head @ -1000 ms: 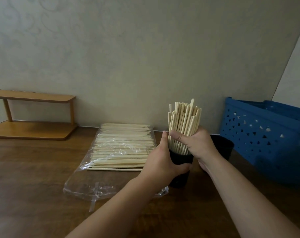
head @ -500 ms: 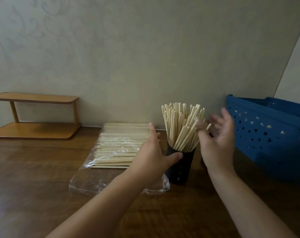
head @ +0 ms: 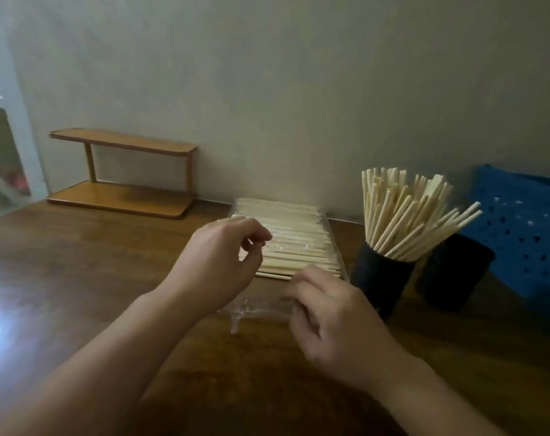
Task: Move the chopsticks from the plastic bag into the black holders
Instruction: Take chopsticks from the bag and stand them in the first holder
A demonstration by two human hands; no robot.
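A wooden rack [head: 122, 174] stands at the desk's [head: 78, 278] back left. The left hand [head: 218, 262], fingers loosely curled, holds nothing above the bag [head: 261, 306] of chopsticks [head: 286, 237]. The right hand [head: 333, 322] hovers at its near end; whether it pinches the plastic I cannot tell. Two holders follow, the near holder [head: 379, 281] full, the far holder [head: 453, 272] beside the basket [head: 519, 228].

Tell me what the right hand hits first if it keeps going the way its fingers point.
Probably the near end of the chopsticks in the plastic bag: the right hand points forward and left at the bag's open mouth, fingertips close to the sticks. Depth is unclear.
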